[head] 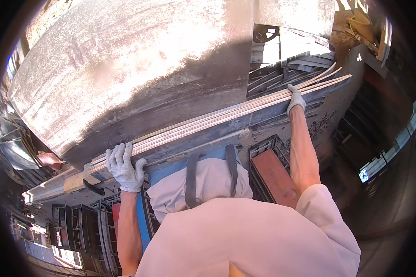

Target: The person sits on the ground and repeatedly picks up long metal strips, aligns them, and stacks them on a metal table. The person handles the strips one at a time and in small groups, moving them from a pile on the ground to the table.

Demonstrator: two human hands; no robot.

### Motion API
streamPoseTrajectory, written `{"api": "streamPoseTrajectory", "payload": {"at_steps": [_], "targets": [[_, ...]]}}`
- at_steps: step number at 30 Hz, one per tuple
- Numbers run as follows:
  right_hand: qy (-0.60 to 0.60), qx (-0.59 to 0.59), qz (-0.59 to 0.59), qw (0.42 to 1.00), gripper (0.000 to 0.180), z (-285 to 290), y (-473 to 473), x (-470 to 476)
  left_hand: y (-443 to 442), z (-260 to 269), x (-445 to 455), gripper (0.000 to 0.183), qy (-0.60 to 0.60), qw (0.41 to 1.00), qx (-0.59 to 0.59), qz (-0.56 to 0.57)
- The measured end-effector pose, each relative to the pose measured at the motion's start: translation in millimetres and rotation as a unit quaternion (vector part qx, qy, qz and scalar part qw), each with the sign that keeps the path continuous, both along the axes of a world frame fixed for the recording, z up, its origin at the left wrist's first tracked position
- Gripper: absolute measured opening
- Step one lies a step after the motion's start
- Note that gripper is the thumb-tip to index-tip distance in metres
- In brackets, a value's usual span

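A bundle of long, thin wooden strips (pixel 208 125) lies slantwise before me along the edge of a weathered, flat panel (pixel 152 104). My left hand (pixel 125 169), in a grey knit glove, grips the bundle near its left end, fingers over the top and thumb on the near side. Farther off to the right, my gloved right hand (pixel 295 98) holds the same bundle, its thumb across the top. Past that hand the strip ends fan apart. Beneath the strips runs a dark rail (pixel 201 138).
Dark slats (pixel 277 78) and a wheel-like part (pixel 263 33) show beyond the panel at right. A red-topped metal frame (pixel 274 176) stands below my right arm. Dark metal racks (pixel 79 225) are at lower left. A light timber beam (pixel 55 187) extends leftward.
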State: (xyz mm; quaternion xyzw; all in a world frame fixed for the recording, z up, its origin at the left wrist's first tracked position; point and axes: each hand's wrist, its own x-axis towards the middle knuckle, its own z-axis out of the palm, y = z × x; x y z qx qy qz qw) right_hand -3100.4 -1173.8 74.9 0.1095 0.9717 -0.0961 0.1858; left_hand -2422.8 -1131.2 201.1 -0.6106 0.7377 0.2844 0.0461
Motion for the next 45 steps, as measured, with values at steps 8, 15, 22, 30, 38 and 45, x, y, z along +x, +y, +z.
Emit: {"api": "streamPoseTrajectory", "payload": {"at_steps": [8, 15, 22, 30, 38, 45], "targets": [[-0.144, -0.147, -0.05, 0.977, 0.07, 4.0, 9.0, -53.9, 1.8, -13.4, -0.1, 0.061, 0.006, 0.999, -0.04, -0.006], [-0.091, -0.128, -0.052, 0.986, 0.056, 5.9, 15.3, -46.0, 5.7, -15.6, -7.7, 0.057, -0.023, 0.996, -0.086, -0.005], [0.003, -0.088, -0.037, 0.995, 0.071, 39.5, 17.2, -29.9, 17.8, -23.0, -6.8, 0.054, -0.02, 0.991, -0.134, 0.008], [0.038, -0.044, -0.003, 0.998, 0.087, 61.3, -6.1, -45.9, 21.0, -30.6, -5.3, 0.049, -0.015, 0.984, -0.179, 0.022], [-0.042, -0.008, 0.06, 0.997, 0.108, 19.1, 0.7, -62.3, 27.9, -36.4, -8.5, 0.031, 0.013, 0.975, -0.216, 0.045], [-0.106, 0.057, 0.125, 0.985, 0.105, 15.3, 5.4, -86.9, 25.6, -25.1, -16.9, 0.023, 0.003, 0.974, -0.223, 0.028]]}}
